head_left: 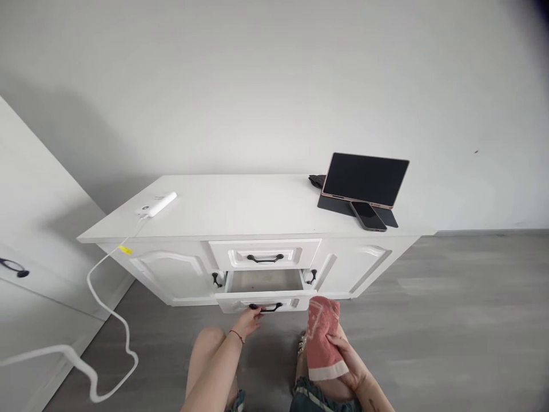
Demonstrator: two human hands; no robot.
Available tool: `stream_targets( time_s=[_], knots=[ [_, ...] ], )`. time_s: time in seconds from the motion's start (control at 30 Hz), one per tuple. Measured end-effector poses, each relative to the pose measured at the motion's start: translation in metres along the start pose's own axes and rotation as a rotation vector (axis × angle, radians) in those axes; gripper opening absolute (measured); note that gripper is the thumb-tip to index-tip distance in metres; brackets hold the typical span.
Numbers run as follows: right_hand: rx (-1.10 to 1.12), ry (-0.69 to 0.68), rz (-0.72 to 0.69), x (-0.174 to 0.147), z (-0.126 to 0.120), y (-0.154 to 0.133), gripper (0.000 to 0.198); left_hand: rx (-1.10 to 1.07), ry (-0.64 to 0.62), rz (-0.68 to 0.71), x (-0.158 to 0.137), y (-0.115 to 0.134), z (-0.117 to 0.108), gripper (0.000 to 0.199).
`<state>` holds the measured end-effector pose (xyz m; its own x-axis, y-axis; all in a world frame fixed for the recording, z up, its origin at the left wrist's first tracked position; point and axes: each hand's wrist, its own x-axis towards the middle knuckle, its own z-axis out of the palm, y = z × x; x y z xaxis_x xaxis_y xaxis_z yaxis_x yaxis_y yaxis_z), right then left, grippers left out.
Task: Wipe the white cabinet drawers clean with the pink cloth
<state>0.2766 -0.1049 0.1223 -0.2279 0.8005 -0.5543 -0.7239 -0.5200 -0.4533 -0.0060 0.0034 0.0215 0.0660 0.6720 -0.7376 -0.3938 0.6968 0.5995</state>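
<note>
My left hand [250, 321] has its fingers closed at the left end of the black drawer handle [270, 308]. The white drawer [227, 304] it belongs to is pulled partway out, and its inside floor [266, 279] shows no contents. In my right hand [345, 357] is a folded pink towel [322, 337] with a white band and pale markings, held up in front of my knee to the right of the drawer. The upper drawer [223, 254] with its own black handle is closed.
On the white cabinet top [240, 206] stand a tablet-like screen [364, 178], a phone [368, 216] and a dark crumpled item [316, 181]. At the left lies a white power bank [160, 203] with a white cable [107, 309] hanging down. A white wardrobe [38, 229] stands left.
</note>
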Motion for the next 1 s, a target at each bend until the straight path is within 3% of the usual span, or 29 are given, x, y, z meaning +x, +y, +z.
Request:
stream_targets(
  time_s=[0.1, 0.23, 0.43, 0.57, 0.7, 1.0],
  knots=[
    [0.013, 0.003, 0.124, 0.002, -0.004, -0.003, 0.028, 0.014, 0.012, -0.018, -0.004, -0.009, -0.001, 0.018],
    [0.023, -0.023, 0.168, 0.006, -0.009, 0.0, 0.025, 0.017, 0.027, -0.007, -0.005, -0.017, 0.0, 0.018],
    [0.012, -0.009, 0.114, 0.0, -0.006, 0.012, 0.027, 0.037, -0.005, -0.017, -0.01, -0.02, -0.002, 0.011],
    [-0.106, 0.067, 0.064, -0.006, 0.009, 0.017, 0.032, 0.054, -0.026, -0.051, -0.017, -0.021, -0.003, 0.009],
    [-0.229, 0.06, -0.02, -0.005, 0.013, 0.015, 0.036, 0.081, -0.022, -0.065, -0.026, -0.025, -0.004, 0.014],
    [-0.226, 0.058, -0.021, 0.0, -0.05, 0.0, 0.033, 0.133, -0.021, -0.052, -0.048, -0.045, -0.017, 0.017]
  ],
)
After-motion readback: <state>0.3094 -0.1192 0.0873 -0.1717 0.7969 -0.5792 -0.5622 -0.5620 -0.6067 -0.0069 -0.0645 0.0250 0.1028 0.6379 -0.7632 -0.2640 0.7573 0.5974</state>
